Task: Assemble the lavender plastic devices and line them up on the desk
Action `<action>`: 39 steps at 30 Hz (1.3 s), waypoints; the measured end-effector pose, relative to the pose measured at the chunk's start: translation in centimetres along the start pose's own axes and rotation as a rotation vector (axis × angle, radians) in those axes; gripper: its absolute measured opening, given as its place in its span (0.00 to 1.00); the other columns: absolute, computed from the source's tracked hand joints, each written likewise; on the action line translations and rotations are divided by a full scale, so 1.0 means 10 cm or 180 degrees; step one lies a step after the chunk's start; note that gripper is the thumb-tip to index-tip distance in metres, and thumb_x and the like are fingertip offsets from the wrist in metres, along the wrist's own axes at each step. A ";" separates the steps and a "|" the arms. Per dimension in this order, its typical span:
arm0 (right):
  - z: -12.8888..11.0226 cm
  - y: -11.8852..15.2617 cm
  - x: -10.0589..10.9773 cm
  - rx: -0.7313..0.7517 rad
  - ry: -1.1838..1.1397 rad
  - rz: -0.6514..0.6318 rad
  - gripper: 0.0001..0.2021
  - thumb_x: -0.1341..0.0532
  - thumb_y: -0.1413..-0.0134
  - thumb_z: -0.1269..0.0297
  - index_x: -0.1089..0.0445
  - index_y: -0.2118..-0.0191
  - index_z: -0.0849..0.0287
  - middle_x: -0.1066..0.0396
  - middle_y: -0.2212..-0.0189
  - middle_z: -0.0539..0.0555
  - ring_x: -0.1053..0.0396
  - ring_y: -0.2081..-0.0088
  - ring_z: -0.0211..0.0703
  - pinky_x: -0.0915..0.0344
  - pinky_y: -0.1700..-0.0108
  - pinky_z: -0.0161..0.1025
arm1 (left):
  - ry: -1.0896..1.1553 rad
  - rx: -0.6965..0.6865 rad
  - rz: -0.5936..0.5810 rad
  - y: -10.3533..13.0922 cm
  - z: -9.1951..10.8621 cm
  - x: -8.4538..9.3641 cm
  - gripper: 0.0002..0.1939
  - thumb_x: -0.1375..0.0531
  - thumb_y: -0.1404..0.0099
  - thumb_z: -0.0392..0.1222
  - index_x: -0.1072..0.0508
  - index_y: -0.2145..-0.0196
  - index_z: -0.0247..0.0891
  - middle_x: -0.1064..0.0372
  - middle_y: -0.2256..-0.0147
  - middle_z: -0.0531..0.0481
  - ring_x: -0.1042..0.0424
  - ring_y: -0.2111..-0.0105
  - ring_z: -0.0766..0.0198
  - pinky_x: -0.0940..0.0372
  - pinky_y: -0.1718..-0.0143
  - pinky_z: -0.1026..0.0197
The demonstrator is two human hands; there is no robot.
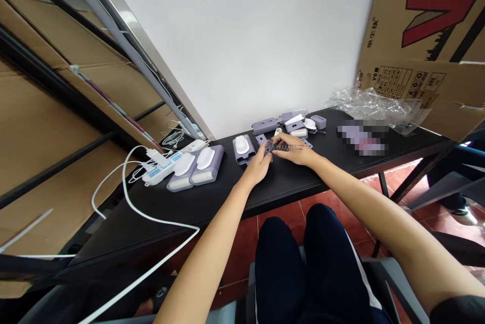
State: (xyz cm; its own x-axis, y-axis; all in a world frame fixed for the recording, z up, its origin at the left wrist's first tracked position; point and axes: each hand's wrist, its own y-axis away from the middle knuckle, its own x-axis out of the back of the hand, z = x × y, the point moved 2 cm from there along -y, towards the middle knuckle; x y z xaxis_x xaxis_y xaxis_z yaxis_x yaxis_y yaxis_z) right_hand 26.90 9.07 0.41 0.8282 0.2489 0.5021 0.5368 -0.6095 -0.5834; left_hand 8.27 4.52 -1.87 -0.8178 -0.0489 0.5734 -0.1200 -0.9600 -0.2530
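Observation:
My left hand (259,166) is closed, its fingertips pinching a small dark bundle of coil springs (269,147). Reaching in from the right, my right hand (291,151) is closed on a thin coil spring (282,147) that runs from the bundle across its fingers. Whether the two are tangled together I cannot tell. Just left of my hands lies a purple-grey plastic housing (248,156) with a white oval piece (241,145) on it. Behind them, purple-grey and white plastic parts (265,126) are heaped, with another spring (320,132) at the right.
Two purple-grey units (215,172) with white tops sit left on the black table (288,182), beside a white power strip (159,170) with cables. Crumpled clear plastic (379,106) and a blurred item (361,138) lie right, before a large cardboard box (420,46).

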 end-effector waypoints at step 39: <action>-0.11 0.05 -0.01 0.0085 0.0345 -0.0189 0.17 0.36 0.40 0.57 0.32 0.47 0.52 0.28 0.50 0.55 0.29 0.54 0.48 0.35 0.50 0.44 | 0.0123 -0.0080 0.0102 -0.01 -0.01 0.00 0.29 0.47 0.30 0.40 0.40 0.33 0.44 0.26 0.61 0.50 0.27 0.63 0.61 0.31 0.51 0.53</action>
State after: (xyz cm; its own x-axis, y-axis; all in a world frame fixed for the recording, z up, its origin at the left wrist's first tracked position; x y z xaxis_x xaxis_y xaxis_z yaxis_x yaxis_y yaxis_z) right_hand 26.89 7.93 0.72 0.7734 0.2003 0.6015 0.5896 -0.5756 -0.5665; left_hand 8.20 4.68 -1.92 -0.8425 -0.0683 0.5344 -0.1071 -0.9509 -0.2905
